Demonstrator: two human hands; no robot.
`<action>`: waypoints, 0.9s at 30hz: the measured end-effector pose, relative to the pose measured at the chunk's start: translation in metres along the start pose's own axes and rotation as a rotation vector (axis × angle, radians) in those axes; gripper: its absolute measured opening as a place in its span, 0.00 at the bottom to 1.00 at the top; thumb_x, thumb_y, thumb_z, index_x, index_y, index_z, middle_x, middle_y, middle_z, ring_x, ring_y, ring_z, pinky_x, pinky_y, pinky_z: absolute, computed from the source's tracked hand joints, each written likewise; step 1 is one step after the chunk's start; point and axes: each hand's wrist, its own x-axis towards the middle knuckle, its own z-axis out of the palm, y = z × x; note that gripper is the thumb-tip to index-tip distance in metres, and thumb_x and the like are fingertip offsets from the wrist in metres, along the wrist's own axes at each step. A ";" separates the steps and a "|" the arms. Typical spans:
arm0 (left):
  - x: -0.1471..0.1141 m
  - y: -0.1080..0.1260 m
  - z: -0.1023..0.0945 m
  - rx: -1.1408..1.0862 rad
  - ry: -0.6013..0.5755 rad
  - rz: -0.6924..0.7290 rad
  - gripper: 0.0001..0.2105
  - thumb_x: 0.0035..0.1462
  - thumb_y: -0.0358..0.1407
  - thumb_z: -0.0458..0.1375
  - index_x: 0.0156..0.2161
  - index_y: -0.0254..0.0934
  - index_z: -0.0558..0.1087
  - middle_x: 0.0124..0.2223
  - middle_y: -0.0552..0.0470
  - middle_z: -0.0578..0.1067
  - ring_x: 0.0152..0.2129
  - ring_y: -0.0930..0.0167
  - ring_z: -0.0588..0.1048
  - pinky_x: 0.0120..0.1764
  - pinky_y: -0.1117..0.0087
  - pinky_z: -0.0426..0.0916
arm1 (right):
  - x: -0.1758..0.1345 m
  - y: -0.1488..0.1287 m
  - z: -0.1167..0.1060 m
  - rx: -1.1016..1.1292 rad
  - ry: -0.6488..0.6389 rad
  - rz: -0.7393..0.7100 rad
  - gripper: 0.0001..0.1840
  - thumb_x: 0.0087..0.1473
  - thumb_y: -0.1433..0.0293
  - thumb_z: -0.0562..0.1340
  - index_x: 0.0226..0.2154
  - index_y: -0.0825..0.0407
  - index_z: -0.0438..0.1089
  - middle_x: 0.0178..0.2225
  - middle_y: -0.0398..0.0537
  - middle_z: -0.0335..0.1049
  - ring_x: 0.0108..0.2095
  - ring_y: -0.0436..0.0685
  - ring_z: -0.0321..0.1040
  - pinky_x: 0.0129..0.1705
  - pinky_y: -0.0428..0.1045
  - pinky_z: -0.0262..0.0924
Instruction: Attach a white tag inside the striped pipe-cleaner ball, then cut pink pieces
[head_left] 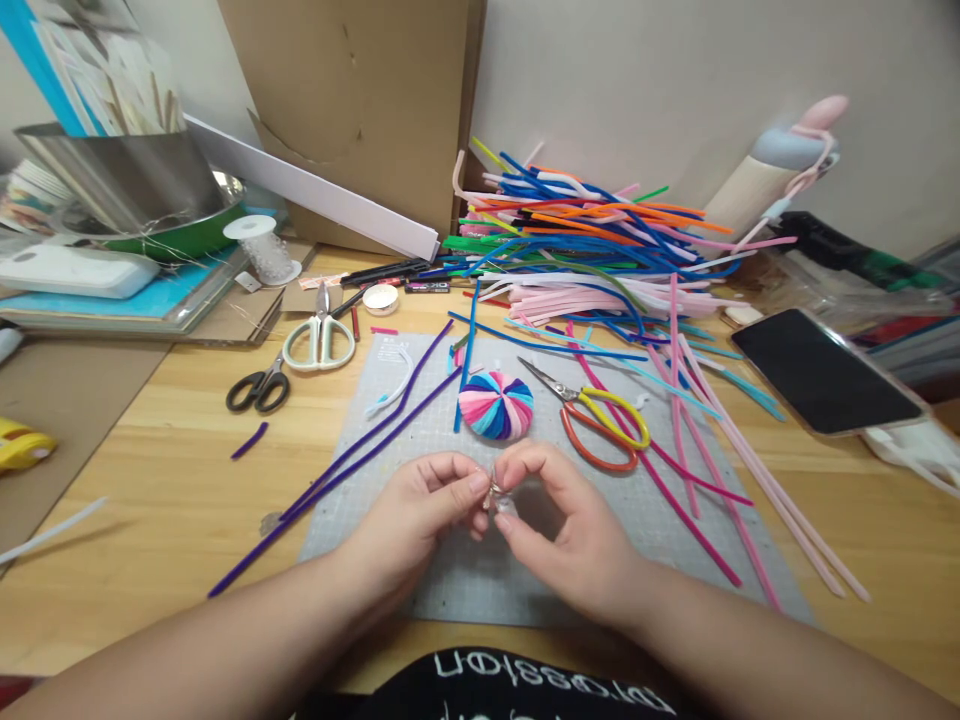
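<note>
Between my two hands is a small shiny metal piece (493, 490), perhaps a clasp or ring, too small to make out. My left hand (431, 500) pinches it between thumb and fingers from the left. From the other side, the fingertips of my right hand (574, 520) close on it, with something clear near the thumb. Just beyond my fingers, a round ball of pipe cleaners (496, 405) in pink, blue, purple and white segments rests on the grey cutting mat (457, 590). Scissors with red and yellow handles (604, 425) lie half spread to its right.
Purple pipe cleaners (337, 480) lie left, pink ones (697, 450) right. A heap of coloured pipe cleaners (585, 230) fills the back. White-handled scissors (320, 340), black-handled scissors (259, 388), a spool of clear thread (262, 250), a phone (825, 370) and a bottle (765, 170) surround the mat.
</note>
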 end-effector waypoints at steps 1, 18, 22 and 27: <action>0.000 0.000 0.000 -0.014 -0.012 -0.003 0.09 0.49 0.37 0.63 0.27 0.32 0.72 0.23 0.54 0.71 0.20 0.78 0.67 0.27 0.76 0.61 | 0.000 0.000 0.000 -0.024 0.006 -0.030 0.13 0.47 0.79 0.58 0.35 0.47 0.59 0.34 0.42 0.63 0.37 0.55 0.62 0.40 0.55 0.59; -0.002 0.002 0.000 0.207 0.099 0.085 0.10 0.48 0.39 0.64 0.27 0.34 0.71 0.22 0.56 0.71 0.20 0.77 0.66 0.27 0.75 0.61 | 0.005 -0.012 -0.006 -0.272 0.072 -0.251 0.07 0.51 0.77 0.61 0.32 0.48 0.66 0.31 0.43 0.67 0.34 0.54 0.64 0.41 0.55 0.53; -0.004 0.006 0.004 0.291 0.167 0.117 0.10 0.46 0.39 0.64 0.26 0.34 0.71 0.23 0.56 0.71 0.20 0.76 0.66 0.27 0.74 0.62 | 0.005 -0.010 -0.006 -0.274 0.091 -0.207 0.05 0.53 0.75 0.61 0.31 0.48 0.67 0.32 0.43 0.67 0.35 0.55 0.64 0.42 0.55 0.53; -0.006 0.007 0.006 0.360 0.168 0.177 0.09 0.46 0.38 0.63 0.26 0.34 0.71 0.24 0.55 0.71 0.21 0.76 0.66 0.27 0.74 0.62 | 0.004 -0.010 -0.006 -0.204 0.087 -0.145 0.04 0.53 0.74 0.61 0.31 0.49 0.67 0.32 0.43 0.66 0.36 0.55 0.64 0.42 0.54 0.54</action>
